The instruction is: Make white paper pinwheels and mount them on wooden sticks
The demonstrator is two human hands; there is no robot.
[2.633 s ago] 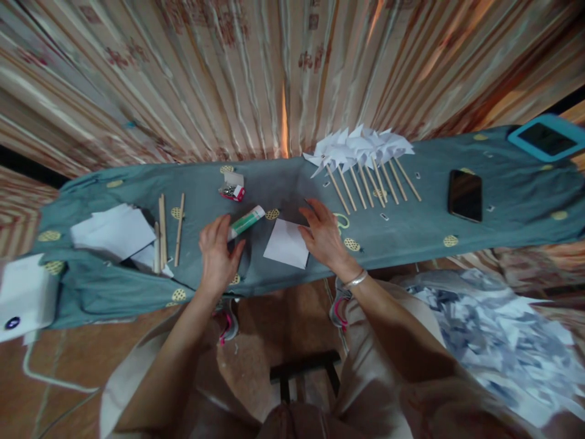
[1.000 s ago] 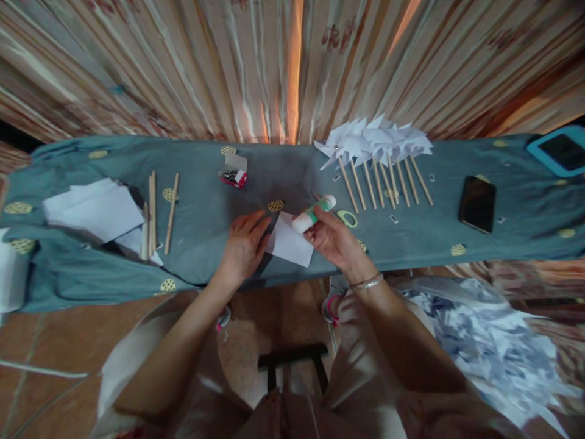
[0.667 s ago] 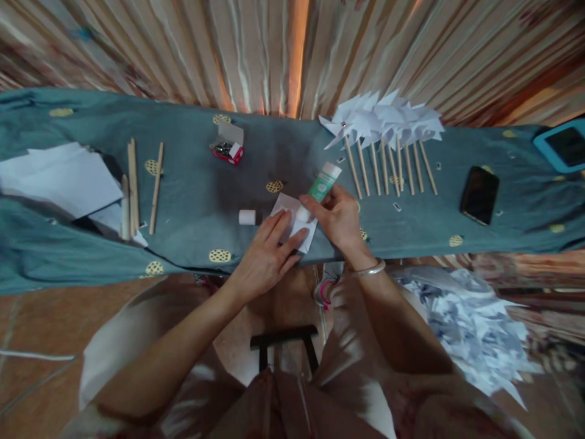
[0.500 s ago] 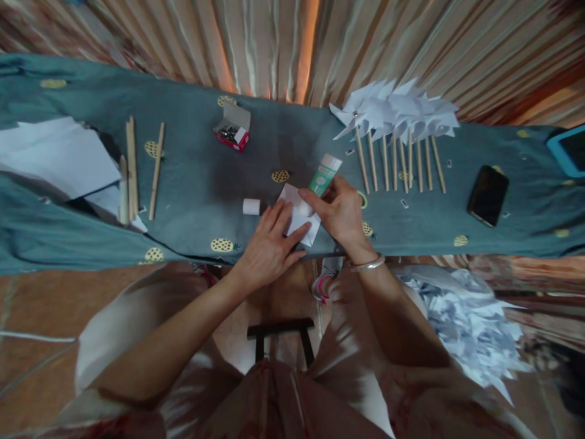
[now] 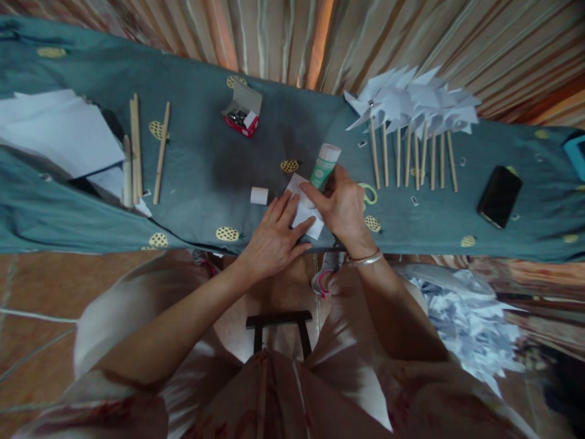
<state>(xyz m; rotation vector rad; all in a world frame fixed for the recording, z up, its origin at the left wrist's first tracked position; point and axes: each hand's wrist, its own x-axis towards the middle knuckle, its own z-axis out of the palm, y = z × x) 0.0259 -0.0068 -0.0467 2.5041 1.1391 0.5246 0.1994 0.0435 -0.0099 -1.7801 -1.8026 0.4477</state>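
Observation:
A small folded white paper [image 5: 312, 227] lies on the cloth near the front edge. My left hand [image 5: 273, 241] rests on its left side with the fingers spread. Over the paper, my right hand [image 5: 342, 206] grips a green and white glue stick [image 5: 323, 166], tilted, its lower end at the paper and partly hidden by the fingers. A white cap [image 5: 259, 196] lies on its side left of the paper. Beside my right hand are the light green handles of scissors [image 5: 368, 193], the rest hidden.
An open red box [image 5: 243, 117] of small metal pieces stands behind. Paper pinwheels [image 5: 411, 100] on sticks lie at the back right, left of a black phone [image 5: 499, 196]. Wooden sticks [image 5: 162, 152] and white sheets [image 5: 55, 131] are at left. A bag of folded paper [image 5: 470, 317] is below right.
The view has shifted slightly. The glue stick stands a little more upright in my right hand, and more of the scissors' handles shows. My left hand stays on the paper.

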